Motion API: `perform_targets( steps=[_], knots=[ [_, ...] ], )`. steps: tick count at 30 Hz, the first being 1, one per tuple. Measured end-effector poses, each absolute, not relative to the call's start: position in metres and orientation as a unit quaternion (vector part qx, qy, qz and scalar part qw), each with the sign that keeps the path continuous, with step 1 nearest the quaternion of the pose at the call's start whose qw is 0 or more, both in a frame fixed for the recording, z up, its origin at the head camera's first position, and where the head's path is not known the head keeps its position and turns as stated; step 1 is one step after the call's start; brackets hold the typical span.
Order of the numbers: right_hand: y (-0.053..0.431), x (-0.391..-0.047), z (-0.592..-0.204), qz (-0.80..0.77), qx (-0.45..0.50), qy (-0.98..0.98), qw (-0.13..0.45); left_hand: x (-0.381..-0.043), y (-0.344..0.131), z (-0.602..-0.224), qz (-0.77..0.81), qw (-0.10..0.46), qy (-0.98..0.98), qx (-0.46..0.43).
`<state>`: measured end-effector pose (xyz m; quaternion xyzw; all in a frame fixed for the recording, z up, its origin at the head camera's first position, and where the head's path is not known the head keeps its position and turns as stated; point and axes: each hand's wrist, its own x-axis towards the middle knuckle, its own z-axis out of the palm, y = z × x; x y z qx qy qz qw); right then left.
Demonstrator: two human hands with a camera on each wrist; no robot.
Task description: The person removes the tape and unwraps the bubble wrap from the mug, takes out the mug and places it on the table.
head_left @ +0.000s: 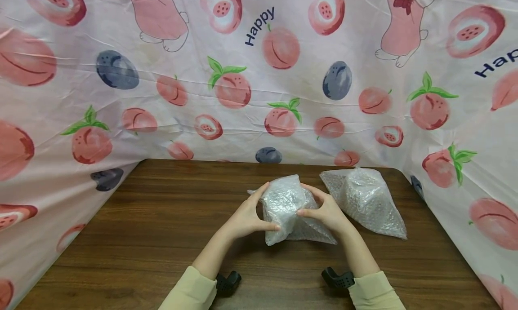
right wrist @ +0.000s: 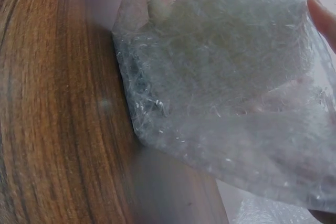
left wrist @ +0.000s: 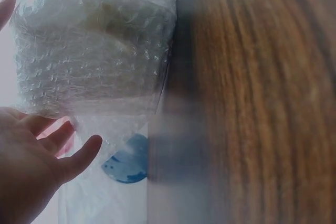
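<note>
Head: bubble-wrapped parcel (head_left: 283, 202) at mid-counter (head_left: 182, 211), directly between both hands. Left hand (head_left: 246, 215) clamps its left side, right hand (head_left: 327, 212) its right. Second parcel (head_left: 364, 197) lies right and beyond; right hand nearer.

Left wrist: lower fingers (left wrist: 84, 157) spread beside the wrap.

Right wrist: wrap fills most of view; long axis hard to judge.
</note>
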<state>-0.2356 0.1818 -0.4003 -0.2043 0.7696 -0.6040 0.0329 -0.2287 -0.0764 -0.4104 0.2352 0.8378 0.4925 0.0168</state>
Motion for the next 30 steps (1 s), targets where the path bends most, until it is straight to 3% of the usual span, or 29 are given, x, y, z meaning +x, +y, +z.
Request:
perform_targets(
  steps=[30],
  knots=[
    [0.190,-0.243,-0.416,-0.614,-0.223,0.754,0.068,-0.233,-0.074,-0.416,0.492,0.032,0.832,0.254]
  ],
)
